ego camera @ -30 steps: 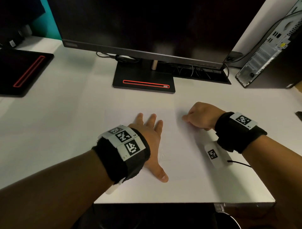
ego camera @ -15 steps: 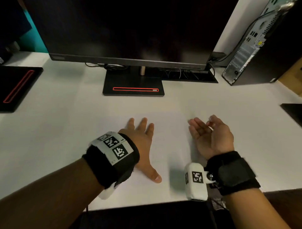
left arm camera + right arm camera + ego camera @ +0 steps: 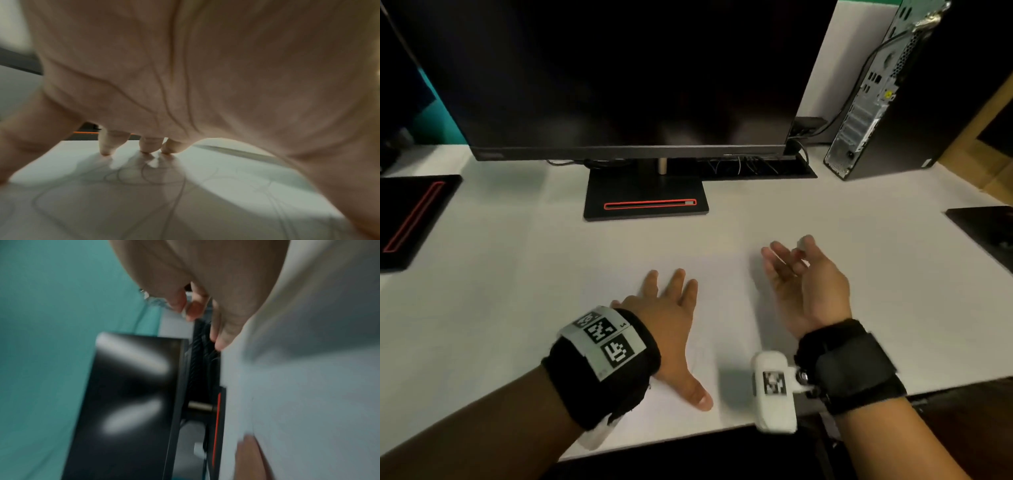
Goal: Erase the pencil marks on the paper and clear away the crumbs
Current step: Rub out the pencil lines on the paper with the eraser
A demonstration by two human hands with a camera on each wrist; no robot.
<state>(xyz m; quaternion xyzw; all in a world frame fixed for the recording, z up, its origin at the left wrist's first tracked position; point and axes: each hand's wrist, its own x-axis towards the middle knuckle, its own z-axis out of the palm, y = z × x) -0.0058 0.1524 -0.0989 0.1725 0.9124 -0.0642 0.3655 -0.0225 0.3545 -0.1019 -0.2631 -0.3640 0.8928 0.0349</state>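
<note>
We are pressing left hand (image 3: 667, 318) flat, fingers spread, pinning paper (image 3: 726, 342) on table (image 3: 517, 274); right hand (image 3: 804, 284) turning edge-on, perhaps pinching eraser (image 3: 800, 244); pencil marks (image 3: 144, 177) remaining under palm.

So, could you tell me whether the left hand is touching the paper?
Touching. The left wrist view shows the left hand's fingertips pressed onto the paper, meeting their shadows with no gap.

monitor (image 3: 626, 78) on stand (dark screen) | computer tower (image 3: 876, 92) far right | white desk (image 3: 482, 274)
</note>
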